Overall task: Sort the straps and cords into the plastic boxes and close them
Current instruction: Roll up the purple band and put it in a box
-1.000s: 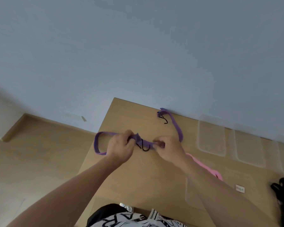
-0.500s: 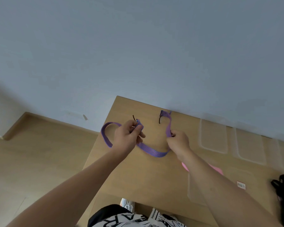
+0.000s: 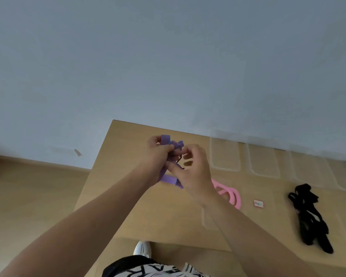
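Both hands have come together since half a second ago, and the long purple woven strap (image 3: 169, 179), which was stretched out between them, is now bunched up. Left hand (image 3: 158, 154) grips the folded bundle; right hand (image 3: 190, 166) pinches it too, maybe at a thin black hook, though that part is blurry. So the strap looks nearly ready to go in a box. Farther right lie a pink strap (image 3: 231, 193) and black cords (image 3: 308, 214). Clear plastic boxes (image 3: 225, 154) wait by the wall.
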`<state>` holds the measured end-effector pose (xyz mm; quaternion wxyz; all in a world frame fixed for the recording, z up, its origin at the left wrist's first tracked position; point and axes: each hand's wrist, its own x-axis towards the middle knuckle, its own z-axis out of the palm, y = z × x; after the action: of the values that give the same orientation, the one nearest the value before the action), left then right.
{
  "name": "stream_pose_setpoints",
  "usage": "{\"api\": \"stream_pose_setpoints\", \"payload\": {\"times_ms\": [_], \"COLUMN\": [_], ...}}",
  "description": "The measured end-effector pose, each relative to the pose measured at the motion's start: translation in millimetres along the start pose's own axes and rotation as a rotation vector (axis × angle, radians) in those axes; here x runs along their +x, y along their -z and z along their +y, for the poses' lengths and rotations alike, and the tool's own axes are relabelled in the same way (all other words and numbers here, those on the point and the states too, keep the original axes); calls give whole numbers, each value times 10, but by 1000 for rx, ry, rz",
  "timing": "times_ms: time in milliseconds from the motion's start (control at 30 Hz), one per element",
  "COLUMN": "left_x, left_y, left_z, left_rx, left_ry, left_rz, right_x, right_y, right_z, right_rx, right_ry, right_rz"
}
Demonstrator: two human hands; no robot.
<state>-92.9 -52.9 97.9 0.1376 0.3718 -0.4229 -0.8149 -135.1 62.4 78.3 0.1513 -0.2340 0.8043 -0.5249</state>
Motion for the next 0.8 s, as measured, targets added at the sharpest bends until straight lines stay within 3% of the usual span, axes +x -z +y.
{"api": "stream_pose_setpoints", "payload": {"times_ms": [67, 200, 300, 600, 700, 800], "left_x": [-174, -538, -817, -1416, -1537, -1706], "left_y": [-201, -711, -1128, -2437, -2908, -3343], "left_z": [117, 243, 199, -580, -1053, -1619], "left_rx": [19, 43, 116, 125, 258, 496], "left_ry": [-96, -212, -276, -324, -303, -208], "left_rz": [-50, -124, -159, -277, -288, -421], "right_x": [-75, -217, -407, -1453, -1850, -2240], "right_y": [152, 520, 889, 2605, 3213, 3810], "right_z": [27, 58, 31, 822, 1142, 1383], "right_rx": [126, 360, 363, 266, 184, 151], "right_ry": [-79, -93, -56, -148, -176, -162], "right_rz": [13, -317, -356, -38, 147, 407]}}
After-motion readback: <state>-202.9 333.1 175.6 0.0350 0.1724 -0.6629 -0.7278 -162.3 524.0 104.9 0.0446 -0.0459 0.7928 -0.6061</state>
